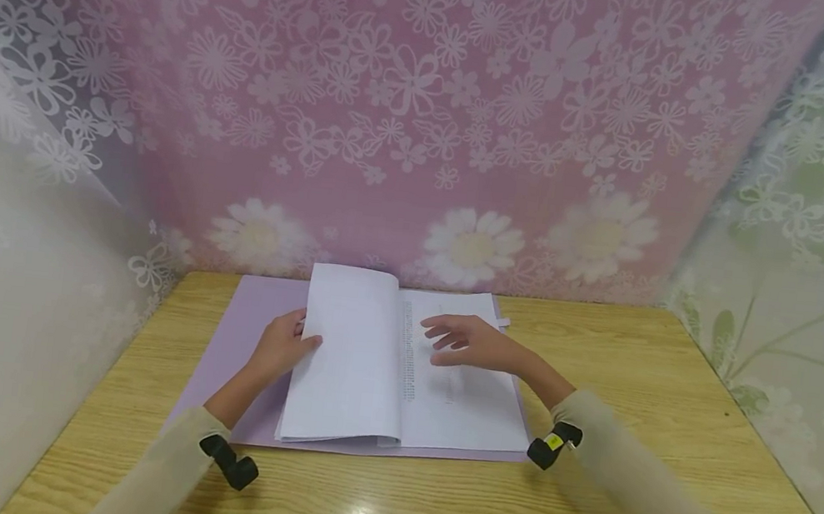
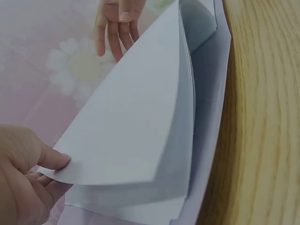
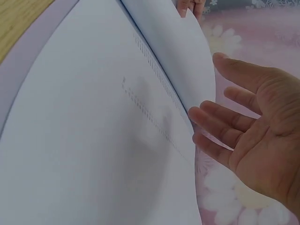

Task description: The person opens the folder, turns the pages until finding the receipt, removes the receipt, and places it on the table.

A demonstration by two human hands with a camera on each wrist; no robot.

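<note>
White paper sheets (image 1: 349,351) lie turned over to the left inside an opened purple folder (image 1: 242,331). My left hand (image 1: 280,345) pinches the outer edge of the turned sheets, thumb on top and fingers beneath, as the left wrist view shows at the sheet corner (image 2: 93,168). On the right side lies a page with small printed lines (image 1: 472,406). Over that page hovers my right hand (image 1: 474,343), its fingers loosely spread and holding nothing. In the right wrist view the right hand (image 3: 253,122) is apart from the paper, and its shadow falls on the page.
The folder rests on a wood-grain table (image 1: 583,493). A pink floral curtain (image 1: 392,163) hangs behind it, with pale floral sheets (image 1: 811,332) at the sides. A small tab (image 1: 503,322) sticks out at the folder's right edge. Both wrists wear black straps.
</note>
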